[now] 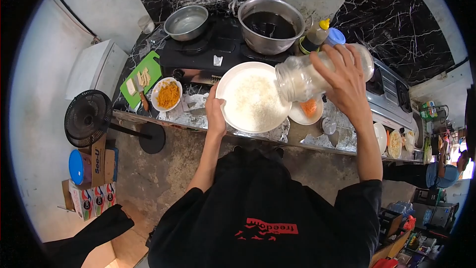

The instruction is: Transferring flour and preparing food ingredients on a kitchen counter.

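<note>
My left hand [215,113] grips the left rim of a white bowl [253,67] that holds a pale, grainy, whitish food. With my right hand [344,78] I hold a large clear glass jar [297,80], tilted on its side, its open mouth at the bowl's right edge. Pale contents show inside the jar. Partly behind the bowl and jar, a white plate [297,117] carries shredded orange food [308,108]. A small bowl of orange shreds [168,95] stands to the left, beside a green cutting board [150,59] with a knife [141,91], a pale block and cut pale pieces.
A gas stove [219,54] bears a metal pan [186,22] and a large metal pot of dark liquid [271,41]. A yellow-capped bottle [318,31] stands nearby. Another stove [390,89] and plates of food lie right. A black fan [88,117] stands left; a person [442,175] is far right.
</note>
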The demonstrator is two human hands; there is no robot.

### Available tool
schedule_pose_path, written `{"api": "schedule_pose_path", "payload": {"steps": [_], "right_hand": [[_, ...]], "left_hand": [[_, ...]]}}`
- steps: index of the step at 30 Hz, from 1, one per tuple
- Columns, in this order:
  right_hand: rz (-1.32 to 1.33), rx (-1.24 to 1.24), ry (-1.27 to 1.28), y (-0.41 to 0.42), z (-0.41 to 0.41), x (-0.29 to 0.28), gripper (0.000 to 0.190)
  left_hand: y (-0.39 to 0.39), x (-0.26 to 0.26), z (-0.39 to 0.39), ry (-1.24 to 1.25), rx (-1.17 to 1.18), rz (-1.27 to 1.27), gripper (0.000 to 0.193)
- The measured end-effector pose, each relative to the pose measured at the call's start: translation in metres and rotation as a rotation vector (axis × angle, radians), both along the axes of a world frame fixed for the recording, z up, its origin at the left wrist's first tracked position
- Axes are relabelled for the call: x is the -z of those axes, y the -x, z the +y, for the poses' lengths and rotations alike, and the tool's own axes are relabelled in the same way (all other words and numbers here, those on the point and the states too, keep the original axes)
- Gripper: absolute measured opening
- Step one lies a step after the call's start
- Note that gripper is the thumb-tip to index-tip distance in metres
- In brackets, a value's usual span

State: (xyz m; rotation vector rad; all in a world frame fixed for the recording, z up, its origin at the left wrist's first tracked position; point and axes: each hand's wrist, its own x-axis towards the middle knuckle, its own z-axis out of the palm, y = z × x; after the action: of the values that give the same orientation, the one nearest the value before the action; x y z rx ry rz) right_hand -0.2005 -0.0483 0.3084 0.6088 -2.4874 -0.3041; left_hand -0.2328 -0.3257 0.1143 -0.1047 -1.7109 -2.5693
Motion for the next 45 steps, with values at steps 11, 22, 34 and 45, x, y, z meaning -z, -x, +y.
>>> {"api": "schedule_pose_path", "payload": {"steps": [11,22,34,45], "right_hand": [[0.023,-0.025,-0.046,0.001,0.0,0.004,0.057],[0.0,-0.033,-0.013,0.005,0.0,0.006,0.06],[0.069,-0.045,-0.092,0.022,0.0,0.01,0.054],[0.063,-0.045,0.005,0.024,-0.012,0.007,0.053]], "left_hand": [[-0.004,-0.001,0.001,0.009,-0.015,-0.046,0.058],[-0.005,-0.003,0.002,0.013,-0.004,-0.041,0.058],[-0.007,-0.001,0.004,0.021,0.055,-0.032,0.061],[-0.006,-0.007,0.002,-0.005,0.064,-0.062,0.062]]}}
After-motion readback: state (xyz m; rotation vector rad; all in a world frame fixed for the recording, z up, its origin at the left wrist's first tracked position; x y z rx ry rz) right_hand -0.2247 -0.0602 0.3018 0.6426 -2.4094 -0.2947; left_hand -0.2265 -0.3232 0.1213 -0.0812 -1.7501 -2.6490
